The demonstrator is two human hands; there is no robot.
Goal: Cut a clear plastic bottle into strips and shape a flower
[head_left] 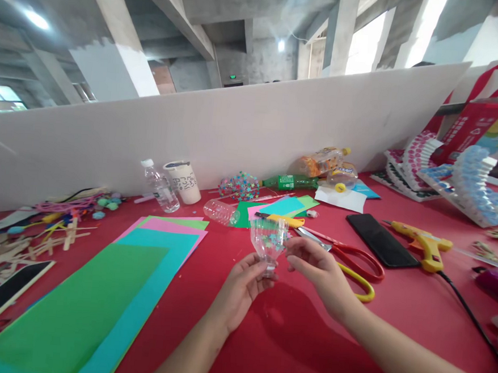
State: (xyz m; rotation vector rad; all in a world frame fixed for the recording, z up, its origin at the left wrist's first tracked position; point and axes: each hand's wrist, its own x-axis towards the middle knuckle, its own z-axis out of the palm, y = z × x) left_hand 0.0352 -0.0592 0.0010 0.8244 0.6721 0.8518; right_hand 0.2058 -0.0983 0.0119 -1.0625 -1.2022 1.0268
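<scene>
My left hand [246, 283] grips the neck of a cut-off clear plastic bottle top [262, 238], held neck down with its wide cut rim upward. Small star shapes in blue, green and pink show on or through its right side. My right hand [315, 268] is beside that right side, thumb and fingers curled toward each other. Whether they touch the plastic or pinch something small, I cannot tell. Just behind the bottle top lie a yellow utility knife [284, 220] and scissors with red and yellow handles [359, 259].
Coloured paper sheets [84, 288] cover the left of the red table [203, 354]. Craft sticks [70, 233] lie farther left. A water bottle [159, 189], cup [185, 182] and green bottle [289, 182] line the white partition [236, 129]. A phone [381, 241] and glue gun [424, 241] lie right.
</scene>
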